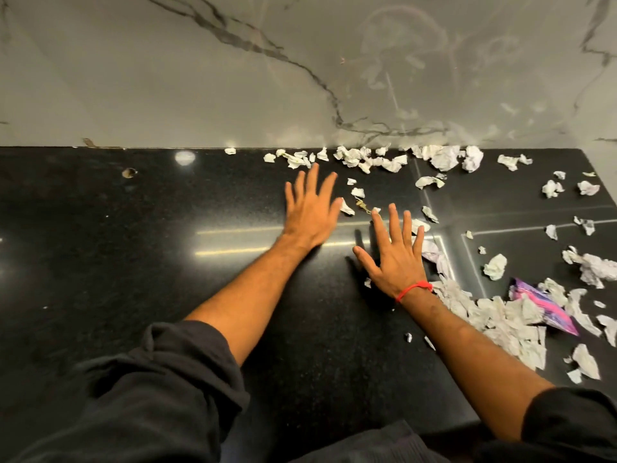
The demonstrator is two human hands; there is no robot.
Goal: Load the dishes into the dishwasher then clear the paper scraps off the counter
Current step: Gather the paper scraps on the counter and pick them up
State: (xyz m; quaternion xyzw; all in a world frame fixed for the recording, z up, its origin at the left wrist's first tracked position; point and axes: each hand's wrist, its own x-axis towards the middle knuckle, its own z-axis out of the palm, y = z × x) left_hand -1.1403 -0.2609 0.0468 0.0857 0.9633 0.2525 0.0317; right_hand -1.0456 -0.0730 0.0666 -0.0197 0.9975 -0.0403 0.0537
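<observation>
Several crumpled white paper scraps [444, 157] lie scattered over the right half of the black counter [133, 245]. A thicker heap of scraps [507, 322] sits right of my right forearm. My left hand [312, 208] lies flat on the counter with fingers spread and straight, just left of a few small scraps [358, 192]. My right hand [397, 252], with a red thread at the wrist, is also flat with straight fingers, its outer edge against scraps [432, 252]. Neither hand holds anything. No dishes or dishwasher are in view.
A pink and purple wrapper [547, 305] lies among the scraps at the right. A marble-patterned wall [233, 78] rises along the back of the counter. A small round hole [129, 173] marks the counter at the back left. The counter's front edge runs by my body.
</observation>
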